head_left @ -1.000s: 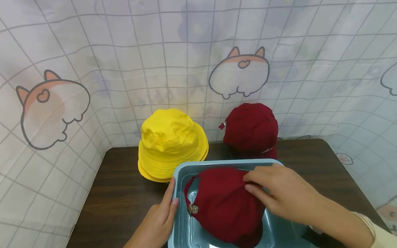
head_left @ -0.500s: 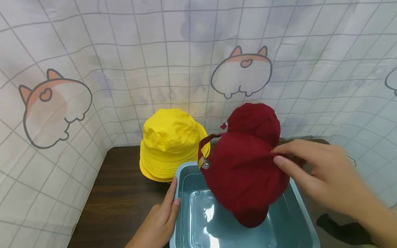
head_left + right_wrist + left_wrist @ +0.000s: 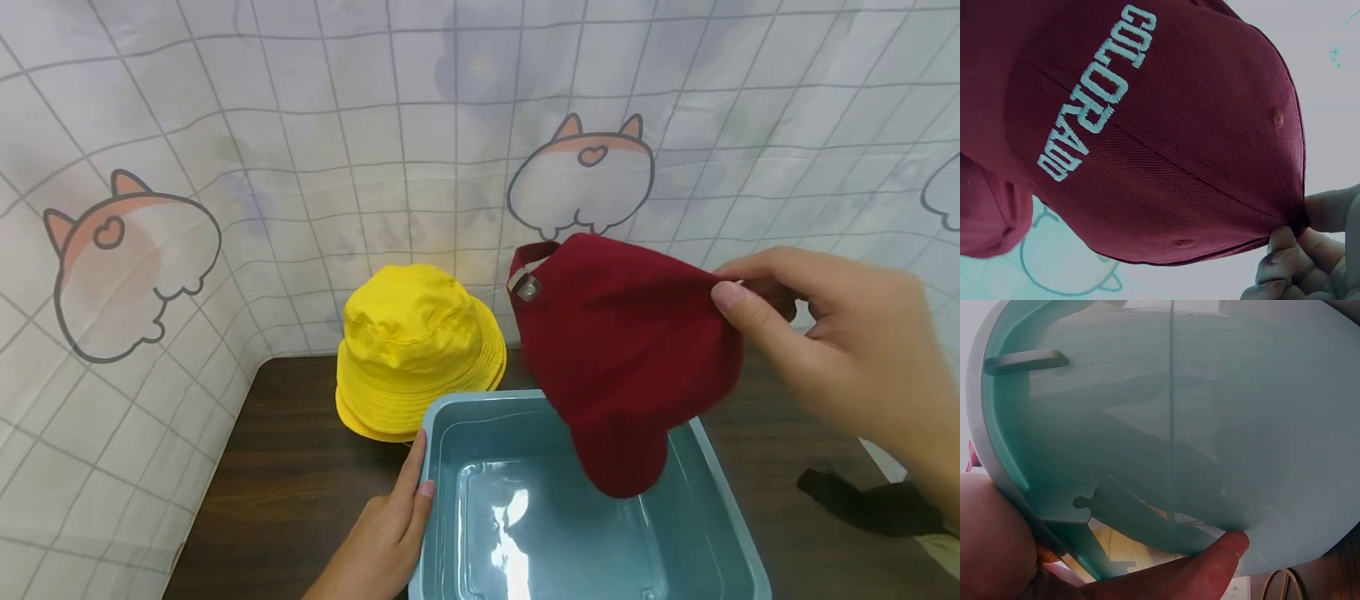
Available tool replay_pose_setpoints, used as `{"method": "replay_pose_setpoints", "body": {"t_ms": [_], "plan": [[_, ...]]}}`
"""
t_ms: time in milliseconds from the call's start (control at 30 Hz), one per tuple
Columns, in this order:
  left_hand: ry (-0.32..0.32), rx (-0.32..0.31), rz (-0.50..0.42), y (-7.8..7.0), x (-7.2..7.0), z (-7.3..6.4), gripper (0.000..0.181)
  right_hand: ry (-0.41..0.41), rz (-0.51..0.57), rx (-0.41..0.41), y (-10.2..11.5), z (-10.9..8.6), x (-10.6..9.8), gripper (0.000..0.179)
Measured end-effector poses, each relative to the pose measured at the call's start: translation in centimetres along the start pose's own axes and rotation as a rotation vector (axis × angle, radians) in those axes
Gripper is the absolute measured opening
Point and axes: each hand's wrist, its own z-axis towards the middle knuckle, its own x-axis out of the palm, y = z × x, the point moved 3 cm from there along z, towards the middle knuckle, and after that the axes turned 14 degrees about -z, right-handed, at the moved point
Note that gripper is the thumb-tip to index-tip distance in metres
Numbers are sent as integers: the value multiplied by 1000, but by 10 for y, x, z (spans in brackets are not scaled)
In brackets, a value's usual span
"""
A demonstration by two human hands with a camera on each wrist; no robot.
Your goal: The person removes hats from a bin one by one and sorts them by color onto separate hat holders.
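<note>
My right hand (image 3: 840,333) pinches the crown of a dark red baseball cap (image 3: 630,342) between thumb and fingers. The cap hangs in the air above the far side of a blue plastic basin (image 3: 720,475), its brim pointing down and its strap with a metal buckle to the left. In the right wrist view, white COLORADO lettering shows on the front of the cap (image 3: 1172,137), and the pinched fingers (image 3: 1279,256) are at its top. My left hand (image 3: 382,525) grips the basin's left rim; in the left wrist view a finger (image 3: 1210,562) lies against the outer wall.
A yellow bucket hat (image 3: 412,350) sits on the dark wooden table (image 3: 247,475) behind the basin's left corner. Another red cap (image 3: 991,212) shows at the left of the right wrist view, hidden in the head view. A gridded white curtain (image 3: 315,167) encloses the table.
The right hand has lifted the red baseball cap out of the basin, up and to the right, covering the other red cap behind. The left hand has stayed on the rim.
</note>
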Motion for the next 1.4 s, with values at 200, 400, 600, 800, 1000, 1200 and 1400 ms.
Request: {"method": "replay_pose_setpoints", "body": {"t_ms": [200,400,600,800,1000,1200,1400], "plan": [[2,19,-10,1,0,-1,61,-7,-37,35,-10,15,0,16],[17,-3,-14,2,-1,0,61,5,-86,77,-25,29,4,25],[29,-28,-20,2,-1,0,63,16,-122,78,-40,45,9,34],[34,-16,-33,3,-1,0,62,36,-161,38,-53,62,17,35],[25,-6,-34,2,-1,0,61,60,-203,-39,-64,76,28,33],[16,-9,-29,2,0,-1,61,92,-236,-111,-71,87,48,27],[19,-13,-35,1,0,0,61,159,-230,-166,-72,90,72,23]]}}
